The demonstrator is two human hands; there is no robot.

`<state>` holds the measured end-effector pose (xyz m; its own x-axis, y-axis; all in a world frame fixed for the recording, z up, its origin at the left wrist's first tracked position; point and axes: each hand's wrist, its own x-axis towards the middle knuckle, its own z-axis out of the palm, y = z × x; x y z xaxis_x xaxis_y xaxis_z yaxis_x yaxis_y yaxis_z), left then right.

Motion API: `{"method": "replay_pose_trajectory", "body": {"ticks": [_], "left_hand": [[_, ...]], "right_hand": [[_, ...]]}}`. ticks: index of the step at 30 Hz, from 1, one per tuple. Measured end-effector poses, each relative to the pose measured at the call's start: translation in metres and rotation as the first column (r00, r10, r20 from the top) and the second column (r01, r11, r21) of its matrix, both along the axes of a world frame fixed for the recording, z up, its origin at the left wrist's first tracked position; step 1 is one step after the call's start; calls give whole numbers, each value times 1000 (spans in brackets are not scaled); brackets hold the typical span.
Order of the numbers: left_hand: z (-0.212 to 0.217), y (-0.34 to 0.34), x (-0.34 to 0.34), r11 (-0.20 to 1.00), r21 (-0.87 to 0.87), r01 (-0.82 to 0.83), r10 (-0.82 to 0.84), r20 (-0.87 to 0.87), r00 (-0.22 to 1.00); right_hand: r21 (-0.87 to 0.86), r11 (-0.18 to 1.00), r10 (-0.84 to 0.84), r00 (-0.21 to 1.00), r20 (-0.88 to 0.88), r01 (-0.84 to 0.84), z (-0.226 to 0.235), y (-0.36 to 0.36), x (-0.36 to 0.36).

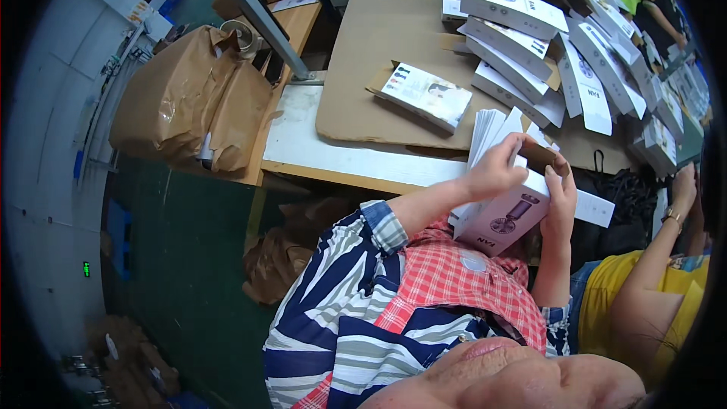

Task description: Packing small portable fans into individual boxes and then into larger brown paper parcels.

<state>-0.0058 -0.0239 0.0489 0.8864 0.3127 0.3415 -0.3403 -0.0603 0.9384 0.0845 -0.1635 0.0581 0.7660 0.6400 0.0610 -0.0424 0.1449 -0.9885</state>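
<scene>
Box [500, 221]: white, dark print on front. Tilted, upper end open. Between left hand [492, 174] and right hand [560, 198].

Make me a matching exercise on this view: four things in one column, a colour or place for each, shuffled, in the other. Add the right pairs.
Things:
1. Right hand
2. Apron
3. Cardboard sheet
4. Shirt of the person at lower right

Colours and places:
A. Under a lone box lying flat
B. Plain yellow
C. Against the side of a white box in front of the chest
D. Red-and-white checked

Right pairs: 1-C, 2-D, 3-A, 4-B
</scene>
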Motion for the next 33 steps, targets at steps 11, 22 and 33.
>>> {"method": "replay_pose_trajectory", "body": {"ticks": [11,22,33], "left_hand": [[18,12,-3,521,-736,433,-485,162,860],[-5,6,-3,702,-659,270,-427,-85,900],[0,20,-17,880,-141,453,-474,-226,851]], "right_hand": [[15,979,197,917,-348,-205,-8,-30,16],[-342,841,489,859,150,-419,21,-34,28],[-499,696,665,726,176,-517,38,-17,40]]}}
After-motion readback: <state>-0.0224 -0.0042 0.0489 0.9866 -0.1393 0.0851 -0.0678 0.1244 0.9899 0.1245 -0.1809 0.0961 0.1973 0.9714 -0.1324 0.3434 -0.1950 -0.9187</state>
